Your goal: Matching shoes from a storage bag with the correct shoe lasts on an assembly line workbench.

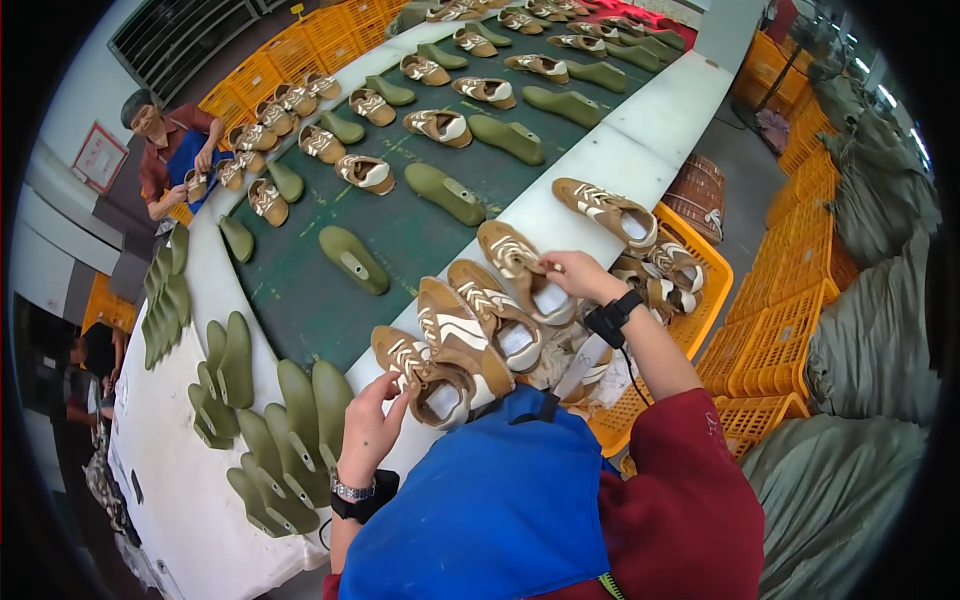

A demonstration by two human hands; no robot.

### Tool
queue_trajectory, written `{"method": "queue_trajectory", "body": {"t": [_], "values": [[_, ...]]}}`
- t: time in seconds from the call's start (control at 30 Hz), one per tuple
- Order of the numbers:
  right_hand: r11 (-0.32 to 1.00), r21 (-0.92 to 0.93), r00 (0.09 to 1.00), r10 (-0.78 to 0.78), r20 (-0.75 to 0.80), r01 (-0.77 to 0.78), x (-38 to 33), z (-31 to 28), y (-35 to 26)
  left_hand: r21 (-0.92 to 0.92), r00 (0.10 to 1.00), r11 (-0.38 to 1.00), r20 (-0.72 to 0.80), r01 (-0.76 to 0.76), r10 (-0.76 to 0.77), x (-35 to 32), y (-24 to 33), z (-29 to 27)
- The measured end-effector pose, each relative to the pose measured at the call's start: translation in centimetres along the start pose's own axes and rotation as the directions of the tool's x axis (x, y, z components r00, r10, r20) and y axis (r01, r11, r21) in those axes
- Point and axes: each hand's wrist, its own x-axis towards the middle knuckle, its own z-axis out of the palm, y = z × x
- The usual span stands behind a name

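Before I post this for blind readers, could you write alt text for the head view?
A person's left hand and right hand touch different tan shoes along a white ledge. Beyond, more shoes and green shoe lasts lie on a green surface; another person is at upper left, and orange-yellow crates stand at right.

Hands (372, 422) apparently on brown shoes (402, 352)

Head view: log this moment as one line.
left hand: at tan shoe | right hand: at another tan shoe | two shoes between | green lasts: lower left
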Motion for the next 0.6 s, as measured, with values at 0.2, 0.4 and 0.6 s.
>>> {"method": "queue_trajectory", "body": {"t": [0.2,0.4,0.6], "values": [[0.85,-0.283,0.808,0.245,-0.537,-0.445,-0.4,-5.4,7.6,0.023,0.996,0.996,-0.047,0.083,-0.082,-0.7,-0.9,-0.8],[0.667,-0.465,0.81,0.522,-0.266,-0.582,-1.2,-5.8,8.7,0.048,0.991,0.991,-0.061,0.123,-0.12,-1.7,-1.9,-1.3],[0.799,-0.499,0.9,0.114,-0.421,-0.335,0.3,-5.7,1.0,0.168,0.947,0.942,-0.188,0.291,-0.26,-6.7,-5.6,-2.5]]}}
